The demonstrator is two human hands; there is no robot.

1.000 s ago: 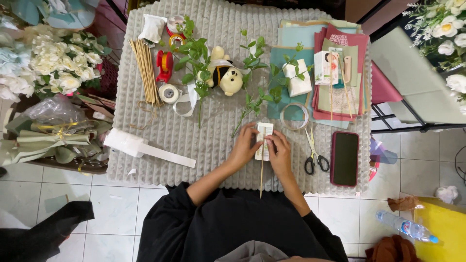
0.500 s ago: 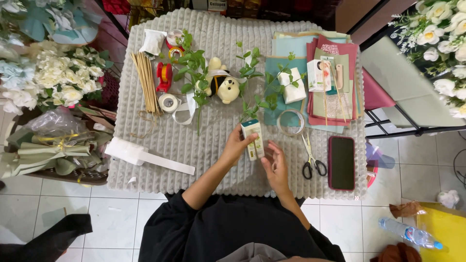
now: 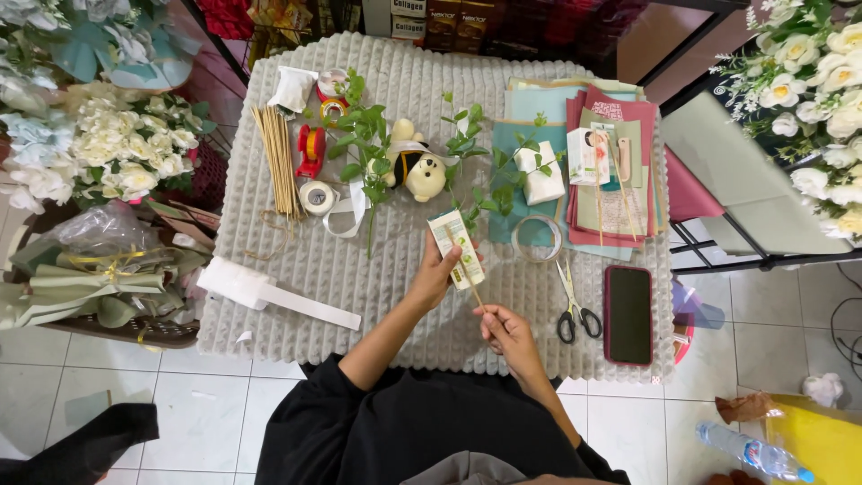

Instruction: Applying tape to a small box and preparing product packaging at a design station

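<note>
My left hand (image 3: 435, 274) holds up a small cream and green box (image 3: 456, 245) above the grey quilted table (image 3: 359, 269). A thin wooden stick (image 3: 468, 272) is fixed along the box and runs down to my right hand (image 3: 505, 330), whose fingers pinch its lower end. Both hands hover over the table's near middle. Scissors (image 3: 573, 305) and a dark phone (image 3: 628, 313) lie just right of my right hand.
A bundle of wooden sticks (image 3: 278, 160), tape rolls (image 3: 317, 197), green sprigs (image 3: 368, 153), a small plush toy (image 3: 418, 171) and coloured paper sheets (image 3: 611, 171) cover the far half. White folded paper (image 3: 269, 294) lies at the left. Flower bouquets (image 3: 108, 162) stand left and right. A water bottle (image 3: 750, 450) lies on the floor.
The box on its stick has been lifted and tilted up by my left hand. My right hand slid down from the box to the stick's lower end.
</note>
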